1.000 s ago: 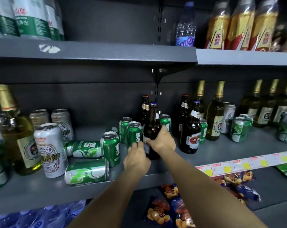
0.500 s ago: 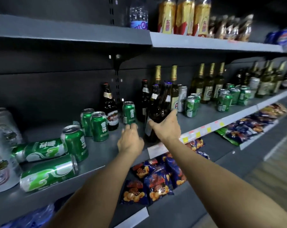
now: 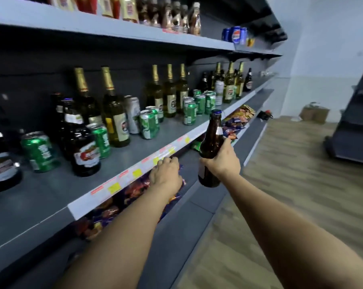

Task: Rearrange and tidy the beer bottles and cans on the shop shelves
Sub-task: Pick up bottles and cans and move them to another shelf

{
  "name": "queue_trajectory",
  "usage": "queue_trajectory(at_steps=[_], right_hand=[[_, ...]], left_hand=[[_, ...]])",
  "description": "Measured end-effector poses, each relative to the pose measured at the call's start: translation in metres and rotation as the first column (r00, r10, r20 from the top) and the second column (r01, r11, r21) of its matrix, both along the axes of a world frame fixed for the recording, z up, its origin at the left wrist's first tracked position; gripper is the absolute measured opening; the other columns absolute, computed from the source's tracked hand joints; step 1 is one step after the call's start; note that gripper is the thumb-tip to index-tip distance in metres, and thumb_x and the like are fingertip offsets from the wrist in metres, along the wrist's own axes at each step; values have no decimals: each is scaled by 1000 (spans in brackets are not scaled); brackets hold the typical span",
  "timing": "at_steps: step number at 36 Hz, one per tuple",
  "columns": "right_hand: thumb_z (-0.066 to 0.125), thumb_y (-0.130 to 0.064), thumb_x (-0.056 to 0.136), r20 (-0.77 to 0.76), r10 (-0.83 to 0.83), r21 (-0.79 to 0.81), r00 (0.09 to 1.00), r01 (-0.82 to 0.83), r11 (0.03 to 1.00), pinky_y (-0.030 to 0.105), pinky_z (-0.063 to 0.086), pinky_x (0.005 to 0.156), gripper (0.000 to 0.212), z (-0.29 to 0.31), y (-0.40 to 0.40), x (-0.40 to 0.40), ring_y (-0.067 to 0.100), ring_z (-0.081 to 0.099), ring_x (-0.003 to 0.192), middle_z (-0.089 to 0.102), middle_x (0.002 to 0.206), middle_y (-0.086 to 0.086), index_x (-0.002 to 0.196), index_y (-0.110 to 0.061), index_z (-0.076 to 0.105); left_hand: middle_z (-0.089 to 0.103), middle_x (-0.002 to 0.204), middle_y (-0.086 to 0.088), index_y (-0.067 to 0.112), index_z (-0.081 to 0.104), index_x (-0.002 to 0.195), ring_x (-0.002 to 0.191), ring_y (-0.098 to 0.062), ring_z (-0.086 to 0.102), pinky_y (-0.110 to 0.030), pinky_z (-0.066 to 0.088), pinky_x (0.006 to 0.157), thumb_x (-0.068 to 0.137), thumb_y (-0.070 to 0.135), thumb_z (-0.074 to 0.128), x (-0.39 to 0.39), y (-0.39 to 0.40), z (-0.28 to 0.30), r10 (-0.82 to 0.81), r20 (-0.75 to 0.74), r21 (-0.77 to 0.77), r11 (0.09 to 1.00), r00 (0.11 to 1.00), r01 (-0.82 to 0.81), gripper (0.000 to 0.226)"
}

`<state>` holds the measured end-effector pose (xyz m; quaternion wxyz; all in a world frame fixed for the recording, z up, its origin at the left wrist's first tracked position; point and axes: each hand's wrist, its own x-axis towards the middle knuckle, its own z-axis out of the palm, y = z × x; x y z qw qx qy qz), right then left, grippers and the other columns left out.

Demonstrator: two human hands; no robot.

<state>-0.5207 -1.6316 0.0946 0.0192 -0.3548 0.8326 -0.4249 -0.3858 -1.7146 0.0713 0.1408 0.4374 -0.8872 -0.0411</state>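
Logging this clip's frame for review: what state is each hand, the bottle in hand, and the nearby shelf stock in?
right hand: grips a brown bottle at mid-body.
brown bottle: upright, capped, held off the shelf in front of its edge.
left hand: fingers curled, holding nothing, at the shelf's front edge.
green cans: standing upright on the shelf.
gold-foil bottles: upright, capped.
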Motion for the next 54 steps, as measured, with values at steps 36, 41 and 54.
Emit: queue_trajectory(at_steps=[36,41,54], right_hand=[[82,-41,69,10,-373,252,928,359,899,38,42,79,74,-69,30,-507,35,56,112,51,124,10,118,-12,35],[82,-44,67,-8,-370,293,929,356,888,41,46,83,74,-59,-17,-573,33,56,112,52,123,7,116,-14,36],[80,-45,69,-21,-320,237,947,315,919,39,44,78,72,-47,-126,-722,35,57,109,53,121,8,117,-13,35]], left_hand=[[43,132,-8,16,46,125,124,-27,40,-38,37,97,93,22,50,-565,-16,-61,-476,172,72,879,863,470,33],[45,131,-6,17,47,127,123,-27,42,-39,38,96,93,23,51,-634,-71,-52,-459,140,64,888,877,455,35],[45,132,-7,15,45,129,122,-27,42,-37,41,91,93,21,52,-761,-178,-53,-412,174,36,911,895,412,37]])
